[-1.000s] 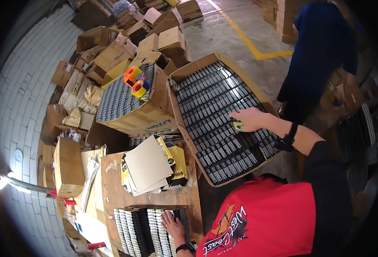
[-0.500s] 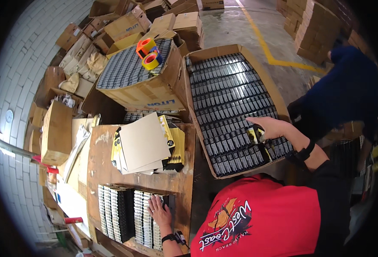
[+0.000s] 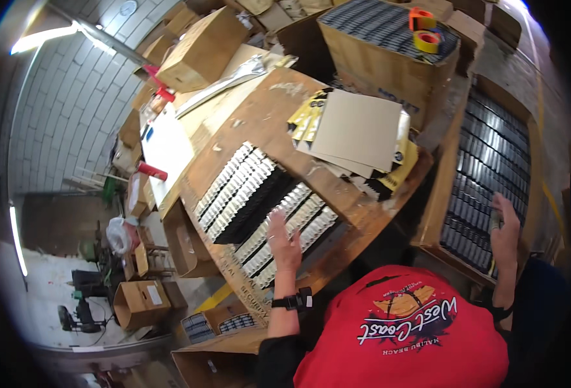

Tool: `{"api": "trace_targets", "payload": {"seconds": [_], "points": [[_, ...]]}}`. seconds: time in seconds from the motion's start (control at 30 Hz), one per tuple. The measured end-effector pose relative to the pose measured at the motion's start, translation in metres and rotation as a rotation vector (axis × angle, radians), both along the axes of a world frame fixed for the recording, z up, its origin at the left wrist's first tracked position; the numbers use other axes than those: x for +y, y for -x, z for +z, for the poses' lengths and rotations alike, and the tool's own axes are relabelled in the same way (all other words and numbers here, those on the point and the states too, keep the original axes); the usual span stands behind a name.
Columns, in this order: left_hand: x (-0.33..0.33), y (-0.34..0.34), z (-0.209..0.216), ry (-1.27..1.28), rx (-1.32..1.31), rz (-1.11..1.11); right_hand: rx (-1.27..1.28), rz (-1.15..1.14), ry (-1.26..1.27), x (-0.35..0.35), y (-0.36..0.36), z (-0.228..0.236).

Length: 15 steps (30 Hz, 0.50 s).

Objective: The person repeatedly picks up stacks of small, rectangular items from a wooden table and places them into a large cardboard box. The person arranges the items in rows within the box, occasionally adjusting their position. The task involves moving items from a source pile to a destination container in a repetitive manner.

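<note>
My left hand (image 3: pixel 285 244) is open, fingers stretched, at the nearer block of stacked packs (image 3: pixel 311 226) with white-and-black edges. Whether it presses on them or hovers just above, I cannot tell. Beside that block, on the wooden table, stands a second similar block (image 3: pixel 237 191). Over on the right, my right hand (image 3: pixel 505 226) is above an open carton (image 3: pixel 435 220) filled with rows of dark, shiny packs (image 3: pixel 486 168). Its fingers are extended and apart, and nothing shows in them.
Grey cardboard sheets (image 3: pixel 356 126) lie over yellow-and-black printed cards (image 3: pixel 405 165) on the wooden table (image 3: pixel 259 123). Behind stands a full carton (image 3: pixel 389 71) with yellow tape (image 3: pixel 426 42) and an orange tape dispenser (image 3: pixel 421 19) on top. More boxes (image 3: pixel 204 48) crowd the far left.
My view has swung left toward the table. My right hand has come away from the yellow-and-black piece at the carton's near end and opened. My left hand stays by the nearer block.
</note>
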<state>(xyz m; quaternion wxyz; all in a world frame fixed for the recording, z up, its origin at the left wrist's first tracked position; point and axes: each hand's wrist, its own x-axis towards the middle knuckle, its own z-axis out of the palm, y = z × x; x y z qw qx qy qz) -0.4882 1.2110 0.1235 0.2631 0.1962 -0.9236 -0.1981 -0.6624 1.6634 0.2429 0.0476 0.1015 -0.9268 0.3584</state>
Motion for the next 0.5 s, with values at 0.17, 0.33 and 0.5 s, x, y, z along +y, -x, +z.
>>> {"api": "trace_targets", "payload": {"seconds": [0.17, 0.33, 0.5], "points": [[-0.079, -0.111, -0.044, -0.400, 0.120, 0.915, -0.406, 0.513, 0.334, -0.164, -0.010, -0.053], [-0.085, -0.175, -0.131, -0.993, 0.136, 1.038, -0.493, 0.705, 0.351, -0.313, -0.006, -0.203], [-0.071, -0.162, -0.110, -1.270, 0.291, 0.979, -0.675, 0.714, 0.477, -0.348, -0.026, -0.208]]}}
